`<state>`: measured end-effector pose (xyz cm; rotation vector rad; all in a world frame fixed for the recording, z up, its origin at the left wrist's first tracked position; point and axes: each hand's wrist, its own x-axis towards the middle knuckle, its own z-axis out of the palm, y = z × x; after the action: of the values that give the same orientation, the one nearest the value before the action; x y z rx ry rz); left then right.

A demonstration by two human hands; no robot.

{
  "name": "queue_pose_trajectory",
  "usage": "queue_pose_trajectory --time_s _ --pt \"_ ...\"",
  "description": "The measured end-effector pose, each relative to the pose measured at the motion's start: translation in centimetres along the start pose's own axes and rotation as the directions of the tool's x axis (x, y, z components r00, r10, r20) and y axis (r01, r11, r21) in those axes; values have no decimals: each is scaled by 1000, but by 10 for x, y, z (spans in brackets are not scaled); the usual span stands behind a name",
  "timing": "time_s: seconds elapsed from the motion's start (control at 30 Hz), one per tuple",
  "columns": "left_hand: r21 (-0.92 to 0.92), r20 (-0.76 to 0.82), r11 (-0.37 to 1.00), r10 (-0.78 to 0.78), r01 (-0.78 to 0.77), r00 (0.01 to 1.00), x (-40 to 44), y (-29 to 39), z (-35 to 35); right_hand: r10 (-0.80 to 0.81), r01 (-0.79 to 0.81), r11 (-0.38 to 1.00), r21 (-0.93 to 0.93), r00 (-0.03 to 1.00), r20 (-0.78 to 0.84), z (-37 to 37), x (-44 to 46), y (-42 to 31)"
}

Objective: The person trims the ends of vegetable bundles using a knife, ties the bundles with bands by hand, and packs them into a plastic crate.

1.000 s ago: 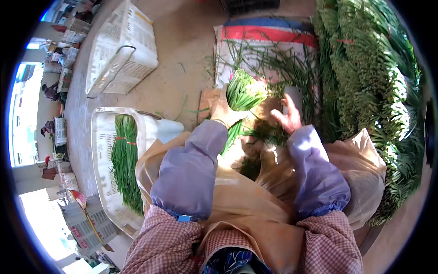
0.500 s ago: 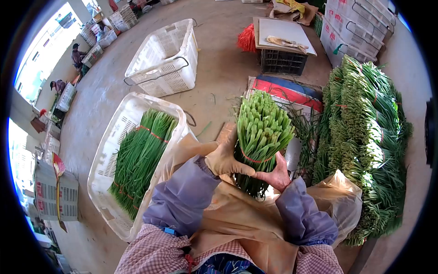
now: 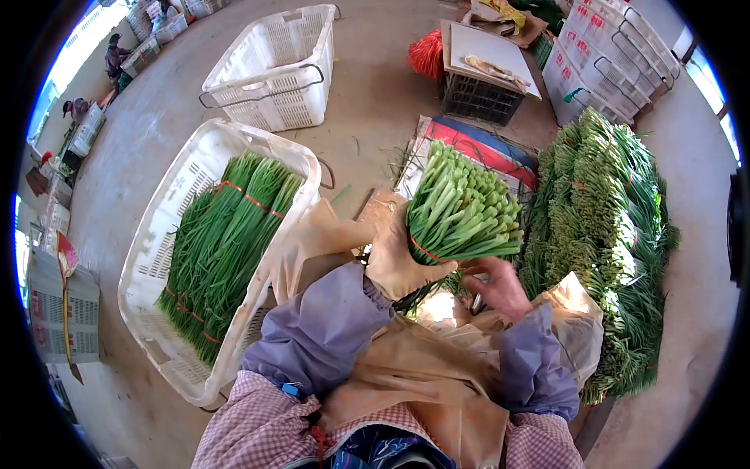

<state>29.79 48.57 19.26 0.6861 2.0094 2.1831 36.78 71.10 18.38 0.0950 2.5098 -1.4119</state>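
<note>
My left hand (image 3: pixel 398 254), in a tan glove, is closed around a bundle of chives (image 3: pixel 465 207) near its red band. The thick pale-green cut ends tilt up and to the right, and the leaves hang below the hand, partly hidden. Bare and slightly blurred, my right hand (image 3: pixel 504 289) is just below and to the right of the bundle, with fingers loosely curled and apart; I see nothing held in it. A small shiny metal piece (image 3: pixel 477 303) shows beside its thumb side, too small to name.
To the left, a white plastic crate (image 3: pixel 144 273) holds banded chives (image 3: pixel 226 250). On the right is a tall pile of chive bundles (image 3: pixel 601 250). Farther off stand another white crate (image 3: pixel 266 94), a board-topped black crate (image 3: pixel 480 102) and stacked white crates (image 3: pixel 601 62). People work at the far left.
The bundle has tipped to the right in my left hand. My right hand has come off the bundle and shifted slightly right. The view has shifted a little.
</note>
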Motion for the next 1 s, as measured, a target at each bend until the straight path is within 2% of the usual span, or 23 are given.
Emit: queue_pose_trajectory --time_s 0.03,0.1,0.17,0.2,0.33,0.43,0.47,0.57,0.6,0.63,0.67,0.7,0.73,0.77,0.8,0.83,0.87,0.9,0.97,1.0 --pt "27 -30 1000 -11 12 999 -1 -6 -1 -64 78 994 77 984 -167 -7 -10 -21" --pt "88 -92 996 -26 34 995 -1 -12 -1 -207 284 950 126 880 -427 -17 -21 -28" --pt "122 -159 984 150 -132 976 -2 -9 4 -272 438 860 262 828 -490 -20 -27 -43" --pt "125 -171 980 177 -157 969 -1 -7 6 -295 508 799 322 797 -528 -22 -31 -51" --pt "48 -162 989 145 -139 976 -1 -3 11 -433 555 831 30 681 -591 -4 -38 -101" --pt "-53 -155 994 84 -93 984 0 -4 14 -637 612 742 -273 518 -571 4 -31 -110" --pt "-96 -154 992 62 -78 986 1 -4 15 -642 606 743 -284 527 -556 5 -31 -109" --pt "-261 -148 965 -17 -22 989 3 -6 19 -570 550 796 -251 545 -615 9 -27 -96" --pt "-329 -144 944 -48 -2 988 3 -7 21 -493 622 775 -112 484 -723 11 -21 -92" --pt "-406 -145 914 -80 14 986 3 -8 24 -316 480 877 -37 516 -796 3 -21 -85" --pt "-479 -154 877 -106 19 982 3 -10 25 -251 519 854 27 457 -853 -4 -12 -59" --pt "-549 -167 836 -127 15 978 2 -11 28 -48 569 783 250 456 -888 -8 -7 -54" --pt "-577 -173 817 -122 0 977 4 -8 27 -100 674 686 274 460 -882 -7 3 -45" --pt "-508 -170 862 -97 -3 981 5 3 21 -131 632 688 356 591 -796 -8 7 -45" --pt "-325 -163 946 -60 4 985 7 23 7 -241 611 722 326 663 -709 3 14 -40" --pt "-234 -121 969 -105 74 987 9 30 -3 -339 597 752 281 714 -612 17 21 -52" --pt "-381 -170 922 -1 -65 985 13 33 -8 -363 485 825 289 848 -387 34 14 -69" --pt "-512 -228 834 97 -204 969 17 36 -12 -316 391 848 357 915 -251 37 18 -49" --pt "-559 -168 816 64 -149 984 21 49 -47 -236 219 865 451 971 -19 31 26 -52" --pt "-528 -178 841 24 -116 984 16 84 -71 -212 146 882 448 972 101 34 28 -53"
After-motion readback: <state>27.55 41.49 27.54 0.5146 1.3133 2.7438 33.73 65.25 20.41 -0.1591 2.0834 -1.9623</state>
